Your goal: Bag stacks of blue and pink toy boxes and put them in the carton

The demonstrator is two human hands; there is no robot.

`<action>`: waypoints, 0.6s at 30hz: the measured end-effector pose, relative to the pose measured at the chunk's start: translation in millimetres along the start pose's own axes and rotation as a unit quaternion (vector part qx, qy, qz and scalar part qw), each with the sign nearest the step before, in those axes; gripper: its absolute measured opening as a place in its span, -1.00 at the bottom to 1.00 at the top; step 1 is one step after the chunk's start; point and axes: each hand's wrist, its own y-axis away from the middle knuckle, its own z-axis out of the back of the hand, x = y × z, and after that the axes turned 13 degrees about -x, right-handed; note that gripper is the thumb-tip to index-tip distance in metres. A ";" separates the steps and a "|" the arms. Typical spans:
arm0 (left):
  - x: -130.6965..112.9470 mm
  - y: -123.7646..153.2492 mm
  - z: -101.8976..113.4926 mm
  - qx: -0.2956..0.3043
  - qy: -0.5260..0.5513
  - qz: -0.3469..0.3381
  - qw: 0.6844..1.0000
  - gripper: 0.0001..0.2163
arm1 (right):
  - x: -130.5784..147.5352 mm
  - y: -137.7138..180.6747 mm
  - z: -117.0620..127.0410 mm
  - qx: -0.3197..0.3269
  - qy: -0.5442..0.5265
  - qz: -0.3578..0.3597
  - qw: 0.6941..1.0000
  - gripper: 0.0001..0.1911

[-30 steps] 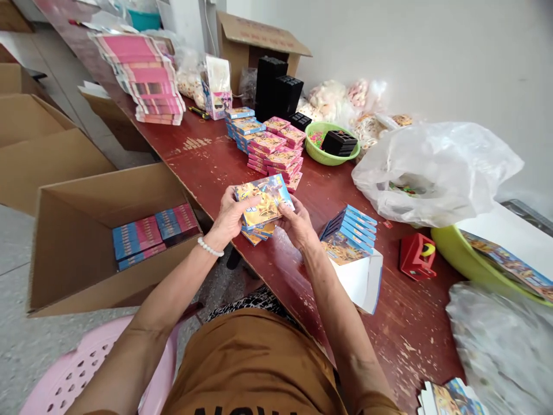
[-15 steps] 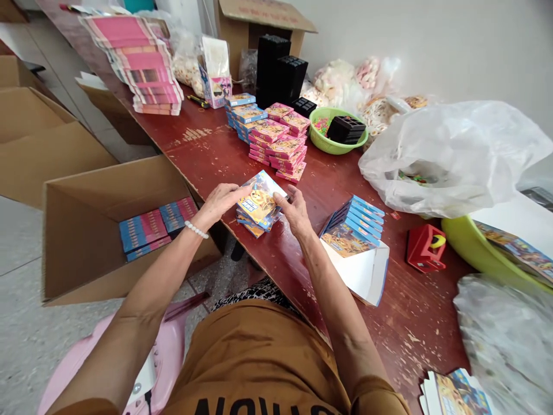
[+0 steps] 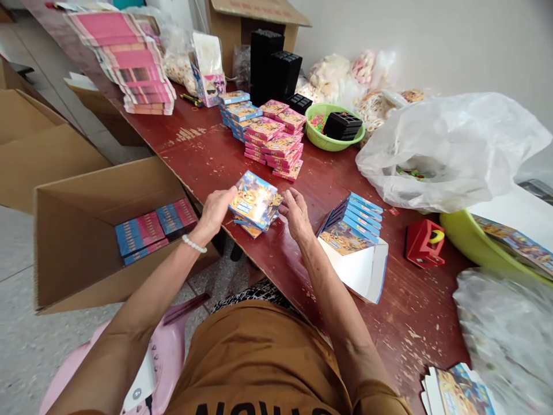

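Box (image 3: 254,199) is lying over an uneven pile (image 3: 251,230) near the front edge of the table (image 3: 330,178). Your left hand (image 3: 217,212) is gripping its left side; your right hand (image 3: 295,214) is hanging half-open just beside it, contact unclear. Pushing off-centre, you could be sending the pile sliding over the edge.

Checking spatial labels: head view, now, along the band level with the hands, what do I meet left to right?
Open cardboard box → left hand → small picture box → right hand → white open carton → red tape dispenser → yellow-green bowl.
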 end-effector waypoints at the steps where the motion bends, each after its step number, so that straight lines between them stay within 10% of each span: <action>1: 1.1 5.8 -0.8 0.013 -0.020 -0.028 0.999 -0.57 | 0.1 1.8 1.5 -0.002 -0.001 -0.001 1.000 -0.29; 11: -21.1 3.0 8.6 -0.032 0.204 0.189 0.960 -0.54 | -1.2 9.0 7.2 0.012 0.081 0.039 0.996 -0.03; 18: -27.1 -11.1 33.4 -0.076 0.268 0.200 0.939 -0.64 | 8.1 -12.6 1.1 0.024 0.142 0.032 0.989 -0.16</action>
